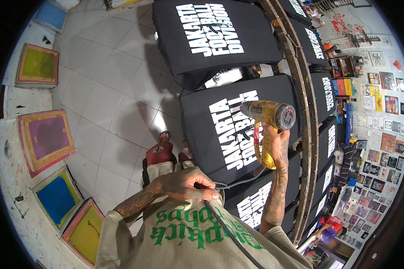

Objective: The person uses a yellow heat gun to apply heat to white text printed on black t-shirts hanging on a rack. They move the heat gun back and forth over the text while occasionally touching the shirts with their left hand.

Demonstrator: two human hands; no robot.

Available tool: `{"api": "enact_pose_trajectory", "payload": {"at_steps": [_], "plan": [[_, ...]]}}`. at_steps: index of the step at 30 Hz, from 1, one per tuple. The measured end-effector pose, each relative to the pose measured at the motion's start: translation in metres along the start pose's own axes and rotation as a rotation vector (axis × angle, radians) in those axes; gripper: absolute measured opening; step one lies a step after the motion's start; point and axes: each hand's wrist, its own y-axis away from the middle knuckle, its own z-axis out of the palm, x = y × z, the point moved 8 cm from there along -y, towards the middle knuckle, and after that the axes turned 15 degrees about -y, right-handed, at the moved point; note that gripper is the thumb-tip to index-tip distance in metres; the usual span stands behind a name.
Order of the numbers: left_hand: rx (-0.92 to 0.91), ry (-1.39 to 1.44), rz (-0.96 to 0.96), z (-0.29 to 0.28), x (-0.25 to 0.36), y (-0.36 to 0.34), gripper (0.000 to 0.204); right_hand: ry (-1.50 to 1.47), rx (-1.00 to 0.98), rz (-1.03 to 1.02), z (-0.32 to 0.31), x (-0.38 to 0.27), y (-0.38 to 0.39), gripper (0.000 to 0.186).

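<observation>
While the right hand (277,138) is closed in a grip around the handle (267,154) of the yellow-and-black cylindrical heat gun (265,111), the nozzle (246,107) points left over the black cloth panel (202,121) with white block lettering (233,134); clearance cannot be determined from overhead. The left hand (182,184), before the beige shirt (175,252), pinches the dark flexible cord (224,227) in its grip.
</observation>
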Motion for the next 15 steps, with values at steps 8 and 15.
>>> {"api": "enact_pose_trajectory", "payload": {"at_steps": [8, 15], "plan": [[-0.027, -0.027, 0.007, 0.002, -0.008, 0.000, 0.045, -0.044, -0.060, 0.030, 0.015, -0.006, 0.008, 0.027], [-0.023, -0.045, 0.027, 0.000, -0.006, -0.001, 0.047, -0.098, -0.056, 0.114, 0.011, -0.013, 0.015, 0.026]]}}
